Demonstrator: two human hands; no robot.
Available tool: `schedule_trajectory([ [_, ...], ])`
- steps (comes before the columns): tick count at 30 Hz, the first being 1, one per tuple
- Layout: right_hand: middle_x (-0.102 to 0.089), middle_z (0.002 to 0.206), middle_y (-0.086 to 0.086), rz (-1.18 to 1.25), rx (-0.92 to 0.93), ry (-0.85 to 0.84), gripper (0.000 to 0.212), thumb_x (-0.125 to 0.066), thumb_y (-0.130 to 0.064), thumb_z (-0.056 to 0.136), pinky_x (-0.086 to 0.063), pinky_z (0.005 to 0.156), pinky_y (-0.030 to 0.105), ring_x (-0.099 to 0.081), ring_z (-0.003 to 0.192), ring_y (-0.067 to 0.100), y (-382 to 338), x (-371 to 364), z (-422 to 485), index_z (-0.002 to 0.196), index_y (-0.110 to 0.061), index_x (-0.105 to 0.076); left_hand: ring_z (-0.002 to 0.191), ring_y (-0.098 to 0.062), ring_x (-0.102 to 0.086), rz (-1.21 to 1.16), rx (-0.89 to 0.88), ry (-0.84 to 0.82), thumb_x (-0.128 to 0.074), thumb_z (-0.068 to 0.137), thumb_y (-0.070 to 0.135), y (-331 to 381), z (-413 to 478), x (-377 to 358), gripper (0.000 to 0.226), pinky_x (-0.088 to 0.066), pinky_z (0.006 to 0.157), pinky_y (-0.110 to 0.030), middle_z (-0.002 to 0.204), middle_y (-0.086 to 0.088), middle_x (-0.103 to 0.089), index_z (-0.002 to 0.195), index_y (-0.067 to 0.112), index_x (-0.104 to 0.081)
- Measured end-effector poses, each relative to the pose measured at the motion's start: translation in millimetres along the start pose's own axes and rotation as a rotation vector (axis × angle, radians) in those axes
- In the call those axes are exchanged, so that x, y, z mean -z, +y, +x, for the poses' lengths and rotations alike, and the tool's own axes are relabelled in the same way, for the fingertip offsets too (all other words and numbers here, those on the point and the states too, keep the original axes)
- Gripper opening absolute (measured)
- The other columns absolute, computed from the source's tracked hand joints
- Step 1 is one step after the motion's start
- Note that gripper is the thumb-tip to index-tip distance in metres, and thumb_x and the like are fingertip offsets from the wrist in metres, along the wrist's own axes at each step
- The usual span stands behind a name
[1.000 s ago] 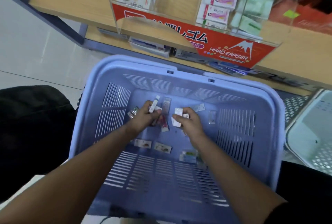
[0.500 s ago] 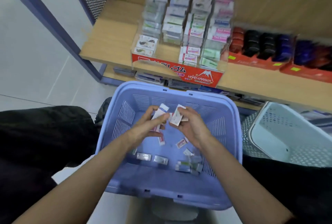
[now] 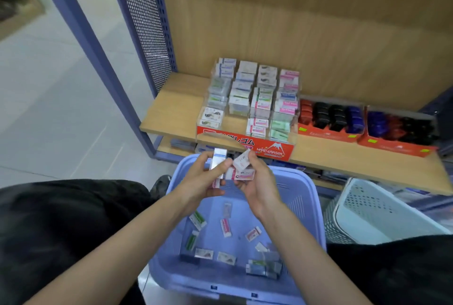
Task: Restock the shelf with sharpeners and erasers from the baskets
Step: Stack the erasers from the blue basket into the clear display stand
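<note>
Above the blue basket (image 3: 309,209), my left hand (image 3: 201,182) grips a few wrapped erasers (image 3: 218,161), the top one white with a blue band. My right hand (image 3: 257,182) holds more erasers (image 3: 242,170), one white and one with a pink label. Several loose erasers (image 3: 225,227) lie on the basket floor. On the wooden shelf (image 3: 176,111) stands the clear eraser display (image 3: 252,106) with its red "HARD ERASER" front, its compartments partly filled. To its right, red trays hold sharpeners (image 3: 331,116) in red, black and blue.
A white basket (image 3: 375,211) stands at the right beside the blue one. A blue perforated upright (image 3: 144,23) borders the shelf on the left. My dark-clothed knees flank the blue basket. Pale floor tiles lie to the left.
Both hands have risen out of the basket with erasers in them and now hover near its far rim. The view has tilted up, showing the whole shelf.
</note>
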State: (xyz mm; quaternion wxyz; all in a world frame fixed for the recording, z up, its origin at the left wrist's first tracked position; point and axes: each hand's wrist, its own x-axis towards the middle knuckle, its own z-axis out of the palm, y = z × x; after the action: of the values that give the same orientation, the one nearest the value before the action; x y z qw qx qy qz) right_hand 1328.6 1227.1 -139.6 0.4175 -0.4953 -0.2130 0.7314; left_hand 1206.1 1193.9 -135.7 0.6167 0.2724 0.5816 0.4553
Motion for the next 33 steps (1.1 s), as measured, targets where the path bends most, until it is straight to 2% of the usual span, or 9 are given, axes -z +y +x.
schedule_trajectory([
  [6, -0.061, 0.085, 0.008, 0.029, 0.160, 0.017, 0.020, -0.036, -0.025, 0.103, -0.047, 0.058, 0.027, -0.059, 0.068, 0.016, -19, -52, 20, 0.104, -0.010, -0.048, 0.063, -0.008, -0.064, 0.097, -0.180, 0.033, -0.069, 0.084, 0.023, 46, 12, 17, 0.027, -0.053, 0.051, -0.025, 0.081, 0.002, -0.067, 0.106, 0.020, -0.052],
  [11, -0.065, 0.104, 0.022, -0.103, 0.160, -0.036, 0.026, -0.042, -0.027, 0.101, -0.054, 0.072, 0.046, -0.063, 0.085, 0.033, -20, -75, 51, 0.109, -0.004, -0.049, 0.063, -0.009, -0.067, 0.148, -0.219, 0.062, -0.068, 0.084, 0.011, 64, 40, 46, 0.025, -0.051, 0.047, -0.023, 0.080, 0.003, -0.069, 0.101, 0.019, -0.051],
  [13, -0.067, 0.096, 0.014, -0.188, 0.141, -0.010, 0.017, -0.051, -0.025, 0.097, -0.051, 0.079, 0.041, -0.063, 0.085, 0.027, -25, -74, 70, 0.092, -0.010, -0.057, 0.063, -0.010, -0.066, 0.112, -0.185, 0.085, -0.067, 0.086, 0.012, 64, 55, 59, 0.023, -0.051, 0.048, -0.023, 0.086, 0.000, -0.068, 0.100, 0.020, -0.051],
  [15, -0.064, 0.080, 0.007, -0.235, 0.142, 0.111, 0.017, -0.060, -0.020, 0.092, -0.046, 0.065, 0.028, -0.058, 0.071, 0.017, -33, -73, 94, 0.077, -0.013, -0.057, 0.064, -0.010, -0.066, 0.085, -0.145, 0.101, -0.066, 0.087, 0.014, 60, 69, 71, 0.022, -0.052, 0.049, -0.024, 0.092, -0.003, -0.066, 0.100, 0.021, -0.050],
  [18, -0.063, 0.070, 0.004, -0.226, 0.139, 0.233, 0.011, -0.062, -0.010, 0.091, -0.044, 0.052, 0.023, -0.058, 0.056, 0.013, -41, -78, 131, 0.085, -0.012, -0.052, 0.063, -0.010, -0.066, 0.067, -0.106, 0.140, -0.065, 0.087, 0.014, 52, 87, 85, 0.026, -0.052, 0.049, -0.023, 0.093, -0.005, -0.067, 0.106, 0.017, -0.047],
  [20, -0.065, 0.082, 0.007, -0.354, 0.198, 0.255, 0.017, -0.061, -0.012, 0.091, -0.047, 0.052, 0.023, -0.061, 0.057, 0.014, -41, -83, 154, 0.089, -0.017, -0.045, 0.063, -0.009, -0.067, 0.048, -0.106, 0.165, -0.065, 0.087, 0.015, 49, 97, 91, 0.029, -0.052, 0.049, -0.022, 0.090, -0.004, -0.070, 0.109, 0.016, -0.046],
  [22, -0.066, 0.090, 0.008, -0.551, 0.285, 0.285, 0.022, -0.065, -0.020, 0.088, -0.049, 0.062, 0.027, -0.064, 0.068, 0.020, -38, -87, 174, 0.082, -0.022, -0.044, 0.062, -0.009, -0.067, 0.033, -0.113, 0.181, -0.065, 0.087, 0.015, 47, 104, 94, 0.029, -0.052, 0.049, -0.021, 0.085, 0.000, -0.071, 0.109, 0.016, -0.046],
  [27, -0.063, 0.087, 0.002, -0.980, 0.430, 0.326, 0.022, -0.063, -0.034, 0.088, -0.052, 0.074, 0.040, -0.062, 0.082, 0.024, -23, -94, 196, 0.095, -0.018, -0.050, 0.062, -0.008, -0.066, 0.017, -0.114, 0.186, -0.066, 0.087, 0.014, 42, 111, 100, 0.031, -0.052, 0.050, -0.022, 0.087, -0.001, -0.069, 0.112, 0.015, -0.047],
  [33, -0.048, 0.081, -0.003, -1.289, 0.645, 0.431, 0.025, -0.057, -0.036, 0.091, -0.044, 0.082, 0.040, -0.049, 0.100, 0.026, -15, -96, 191, 0.099, -0.013, -0.055, 0.063, -0.008, -0.066, -0.012, -0.110, 0.194, -0.066, 0.086, 0.014, 37, 112, 104, 0.030, -0.051, 0.050, -0.022, 0.086, 0.001, -0.070, 0.109, 0.017, -0.047],
])
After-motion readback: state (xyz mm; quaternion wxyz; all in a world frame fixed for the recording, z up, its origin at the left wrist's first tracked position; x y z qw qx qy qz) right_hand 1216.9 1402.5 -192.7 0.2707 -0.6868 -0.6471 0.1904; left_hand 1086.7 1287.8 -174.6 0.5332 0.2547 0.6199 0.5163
